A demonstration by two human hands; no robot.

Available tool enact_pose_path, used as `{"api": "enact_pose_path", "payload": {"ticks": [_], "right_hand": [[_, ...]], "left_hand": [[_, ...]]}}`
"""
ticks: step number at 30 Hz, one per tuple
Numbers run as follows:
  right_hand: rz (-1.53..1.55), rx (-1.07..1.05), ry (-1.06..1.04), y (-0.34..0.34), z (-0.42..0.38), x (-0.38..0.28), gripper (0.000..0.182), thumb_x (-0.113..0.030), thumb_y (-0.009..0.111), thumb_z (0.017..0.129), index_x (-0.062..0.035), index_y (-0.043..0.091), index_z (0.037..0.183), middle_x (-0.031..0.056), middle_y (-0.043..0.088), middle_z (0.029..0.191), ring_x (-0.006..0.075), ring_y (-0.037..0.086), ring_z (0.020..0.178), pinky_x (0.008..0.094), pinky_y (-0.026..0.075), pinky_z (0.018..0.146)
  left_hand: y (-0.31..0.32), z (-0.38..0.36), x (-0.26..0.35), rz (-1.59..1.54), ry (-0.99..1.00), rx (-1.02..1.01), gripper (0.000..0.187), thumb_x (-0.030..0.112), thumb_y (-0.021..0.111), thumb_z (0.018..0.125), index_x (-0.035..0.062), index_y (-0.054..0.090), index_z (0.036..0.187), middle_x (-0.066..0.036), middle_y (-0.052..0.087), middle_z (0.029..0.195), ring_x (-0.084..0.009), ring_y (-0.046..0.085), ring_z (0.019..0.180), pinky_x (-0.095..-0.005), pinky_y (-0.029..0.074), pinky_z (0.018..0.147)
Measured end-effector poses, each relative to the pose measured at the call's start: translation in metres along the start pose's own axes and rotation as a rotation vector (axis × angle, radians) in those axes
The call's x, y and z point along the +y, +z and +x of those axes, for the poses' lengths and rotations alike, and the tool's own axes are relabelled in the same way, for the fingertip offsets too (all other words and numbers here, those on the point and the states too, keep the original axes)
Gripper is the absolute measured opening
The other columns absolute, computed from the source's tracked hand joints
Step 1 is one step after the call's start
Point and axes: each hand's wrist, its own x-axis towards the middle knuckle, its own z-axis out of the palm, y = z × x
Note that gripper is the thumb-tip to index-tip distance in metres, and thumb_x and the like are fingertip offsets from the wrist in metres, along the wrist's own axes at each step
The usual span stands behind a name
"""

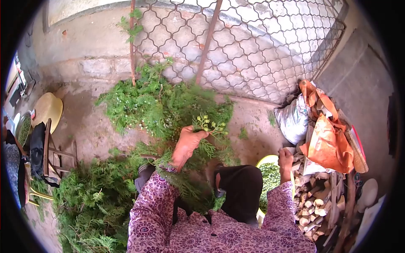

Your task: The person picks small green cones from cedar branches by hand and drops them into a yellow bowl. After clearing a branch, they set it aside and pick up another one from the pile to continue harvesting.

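Note:
My left hand [187,146] is closed in a pinch round a leafy evergreen sprig [209,125] with several pale green cones at its tip. That hand is above my lap, in front of a heap of cut evergreen branches [156,101]. My right hand [285,163] is held over the right rim of a yellow-green basin [266,159]. Its fingers are curled together, and what they hold, if anything, is hidden. Small green cones [270,175] fill much of the basin beside my right knee. My right sleeve covers part of the basin.
More branches [95,198] are piled at my left. Chopped firewood [312,206], a white sack [292,120] and an orange bag [327,139] stand at the right. A metal lattice [240,46] leans along the wall. Another person [12,168] sits at far left, near a wooden chair [50,147] and straw hat [48,110].

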Motion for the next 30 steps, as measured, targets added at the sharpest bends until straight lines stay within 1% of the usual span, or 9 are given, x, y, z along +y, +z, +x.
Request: {"api": "enact_pose_path", "payload": {"ticks": [3, 6, 8, 10, 15, 18, 20, 23, 30], "right_hand": [[0.172, -0.229, -0.167, 0.045, -0.024, -0.080, 0.009, -0.011, 0.062, 0.077, -0.0031, 0.059, 0.077, -0.0035, 0.049, 0.061, 0.0034, 0.041, 0.051, 0.0197, 0.034, 0.045], [0.282, -0.460, -0.221, 0.094, -0.058, -0.138, 0.016, -0.007, 0.069, 0.071, -0.0031, 0.060, 0.084, -0.0030, 0.053, 0.067, 0.0044, 0.045, 0.058, 0.0186, 0.039, 0.051], [0.141, -0.467, -0.372, 0.121, -0.072, -0.152, 0.016, -0.008, 0.070, 0.070, -0.0029, 0.059, 0.081, -0.0025, 0.052, 0.064, 0.0043, 0.045, 0.059, 0.0201, 0.039, 0.050], [0.073, -0.466, -0.425, 0.134, -0.081, -0.169, 0.015, -0.008, 0.069, 0.071, -0.0026, 0.058, 0.079, -0.0020, 0.052, 0.063, 0.0046, 0.045, 0.058, 0.0208, 0.039, 0.050], [-0.004, -0.408, -0.659, 0.145, -0.089, -0.168, 0.015, -0.009, 0.068, 0.072, -0.0014, 0.055, 0.073, -0.0013, 0.049, 0.057, 0.0072, 0.045, 0.052, 0.0235, 0.037, 0.047], [0.185, -0.539, -0.497, 0.140, -0.088, -0.158, 0.011, -0.010, 0.063, 0.076, -0.0040, 0.054, 0.076, -0.0001, 0.049, 0.057, 0.0097, 0.042, 0.047, 0.0227, 0.035, 0.044], [0.957, -0.947, 0.423, 0.120, -0.079, -0.158, 0.006, -0.010, 0.056, 0.079, -0.0059, 0.052, 0.078, 0.0007, 0.050, 0.062, 0.0081, 0.036, 0.045, 0.0183, 0.032, 0.042], [1.419, -1.020, 0.508, 0.104, -0.067, -0.134, 0.007, -0.009, 0.054, 0.079, -0.0066, 0.051, 0.085, 0.0042, 0.052, 0.073, 0.0097, 0.038, 0.049, 0.0181, 0.032, 0.041], [1.095, -0.882, 0.462, 0.110, -0.085, -0.148, 0.022, -0.011, 0.055, 0.082, -0.0057, 0.049, 0.103, 0.0075, 0.057, 0.089, 0.0141, 0.054, 0.069, 0.0177, 0.039, 0.049]], "left_hand": [[0.000, 0.003, -0.005, -0.001, 0.024, -0.027, 0.012, 0.006, 0.066, 0.069, 0.0001, 0.063, 0.079, -0.003, 0.062, 0.069, -0.0064, 0.048, 0.051, -0.0210, 0.035, 0.042], [0.003, 0.005, -0.006, 0.022, 0.022, -0.022, 0.010, 0.009, 0.068, 0.069, 0.0021, 0.064, 0.076, -0.002, 0.062, 0.067, -0.0051, 0.046, 0.046, -0.0197, 0.031, 0.036], [0.003, 0.001, -0.001, 0.032, 0.016, -0.010, 0.010, 0.009, 0.067, 0.069, 0.0022, 0.064, 0.076, -0.001, 0.062, 0.066, -0.0049, 0.046, 0.045, -0.0194, 0.031, 0.036], [0.003, -0.005, 0.008, 0.038, -0.037, -0.063, 0.015, 0.001, 0.063, 0.068, -0.0036, 0.062, 0.083, -0.006, 0.063, 0.074, -0.0117, 0.054, 0.061, -0.0250, 0.043, 0.058], [0.001, -0.009, 0.020, 0.050, -0.039, -0.078, 0.016, 0.001, 0.063, 0.067, -0.0051, 0.062, 0.082, -0.007, 0.063, 0.075, -0.0120, 0.055, 0.062, -0.0247, 0.044, 0.059], [0.001, -0.010, 0.021, 0.062, -0.057, -0.097, 0.017, 0.000, 0.063, 0.066, -0.0064, 0.061, 0.081, -0.007, 0.063, 0.074, -0.0120, 0.055, 0.062, -0.0244, 0.044, 0.059], [-0.002, -0.007, 0.016, 0.071, -0.044, -0.106, 0.018, 0.000, 0.064, 0.065, -0.0070, 0.061, 0.081, -0.008, 0.063, 0.074, -0.0119, 0.055, 0.062, -0.0245, 0.044, 0.059], [-0.010, 0.002, 0.002, 0.063, 0.008, -0.088, 0.019, 0.000, 0.065, 0.064, -0.0073, 0.061, 0.082, -0.007, 0.062, 0.072, -0.0112, 0.054, 0.061, -0.0244, 0.044, 0.056], [-0.005, -0.011, 0.016, 0.196, -0.101, -0.164, 0.019, 0.000, 0.065, 0.063, -0.0030, 0.063, 0.082, -0.005, 0.063, 0.073, -0.0111, 0.055, 0.061, -0.0232, 0.044, 0.058]]}}
